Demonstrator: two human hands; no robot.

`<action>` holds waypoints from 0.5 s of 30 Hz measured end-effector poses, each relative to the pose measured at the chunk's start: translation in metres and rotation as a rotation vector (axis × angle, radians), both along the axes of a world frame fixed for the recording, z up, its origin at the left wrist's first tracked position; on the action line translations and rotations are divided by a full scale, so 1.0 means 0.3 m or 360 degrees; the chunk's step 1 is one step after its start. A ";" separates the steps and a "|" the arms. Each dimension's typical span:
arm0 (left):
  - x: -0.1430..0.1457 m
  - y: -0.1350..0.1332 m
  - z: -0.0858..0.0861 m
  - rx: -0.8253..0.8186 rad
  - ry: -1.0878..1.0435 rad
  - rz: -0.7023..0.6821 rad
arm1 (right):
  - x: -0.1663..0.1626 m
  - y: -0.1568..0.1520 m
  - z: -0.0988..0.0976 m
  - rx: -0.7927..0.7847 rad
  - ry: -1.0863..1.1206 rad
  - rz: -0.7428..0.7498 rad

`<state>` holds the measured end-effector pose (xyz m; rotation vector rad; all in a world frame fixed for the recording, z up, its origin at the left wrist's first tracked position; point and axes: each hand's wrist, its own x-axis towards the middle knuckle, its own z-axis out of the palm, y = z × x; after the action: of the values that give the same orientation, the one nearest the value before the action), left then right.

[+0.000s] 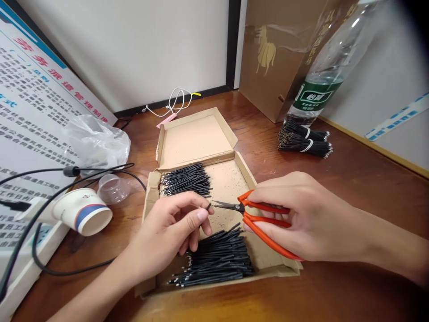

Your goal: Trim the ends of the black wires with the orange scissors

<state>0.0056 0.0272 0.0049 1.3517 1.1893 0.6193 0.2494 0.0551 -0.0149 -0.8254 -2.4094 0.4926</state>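
Note:
My left hand [174, 228] pinches one short black wire [208, 206] between thumb and forefinger, its tip pointing right. My right hand [301, 214] grips orange-handled scissors [261, 219], whose dark blades almost touch the wire's tip. Both hands hover over an open cardboard box [197, 143]. Inside the box lie two heaps of short black wires: one at the back left [186, 179], one at the front [217, 261].
Two banded bundles of black wires [303, 139] lie at the back right beside a clear plastic bottle [321, 85] and a brown carton [271, 53]. To the left are a tipped paper cup [83, 210], a plastic lid [112, 188], a plastic bag [95, 141], black cables [50, 264] and a printed board [30, 116].

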 end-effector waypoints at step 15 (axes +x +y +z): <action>0.017 -0.013 0.001 0.0115 -0.0112 0.0040 | 0.003 -0.013 0.006 -0.0015 -0.0009 0.0117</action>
<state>0.0106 0.0233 0.0053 1.3660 1.1383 0.7282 0.2502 0.0512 -0.0132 -0.7449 -2.4516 0.5307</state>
